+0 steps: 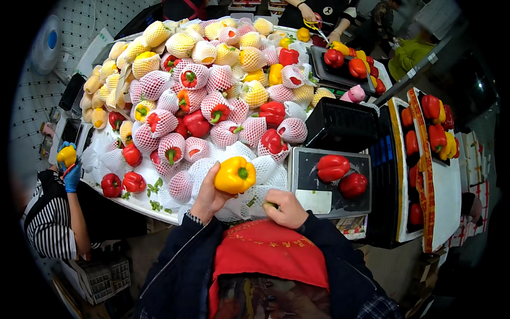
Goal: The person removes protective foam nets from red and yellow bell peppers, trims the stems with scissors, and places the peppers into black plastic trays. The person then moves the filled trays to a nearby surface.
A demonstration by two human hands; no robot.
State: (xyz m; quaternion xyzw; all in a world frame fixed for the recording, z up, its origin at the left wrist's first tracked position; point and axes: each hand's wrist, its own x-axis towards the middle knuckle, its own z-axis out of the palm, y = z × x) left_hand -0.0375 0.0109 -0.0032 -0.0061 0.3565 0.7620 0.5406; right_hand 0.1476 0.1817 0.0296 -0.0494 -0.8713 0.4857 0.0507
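Note:
A yellow bell pepper (235,175) rests in my left hand (209,195), its green stem turned toward the right. My right hand (287,208) is closed a little apart from it, over the near edge of the table. A bit of something greenish shows at its fingers, too small to name. Beneath both hands lie loose white foam nets (204,171). Beyond them spreads a large heap of red and yellow peppers, many in foam net sleeves, such as a netted red pepper (172,149). Green stem scraps (155,186) lie on the white tabletop to the left.
Right of my hands, two red peppers (333,168) sit on a dark scale (303,178). Behind it stands a black crate (340,123). Foam boxes (446,196) of peppers stand farther right. At left, a co-worker's blue-gloved hand (73,177) holds a yellow pepper; another person holds yellow-handled scissors (314,24) at the back.

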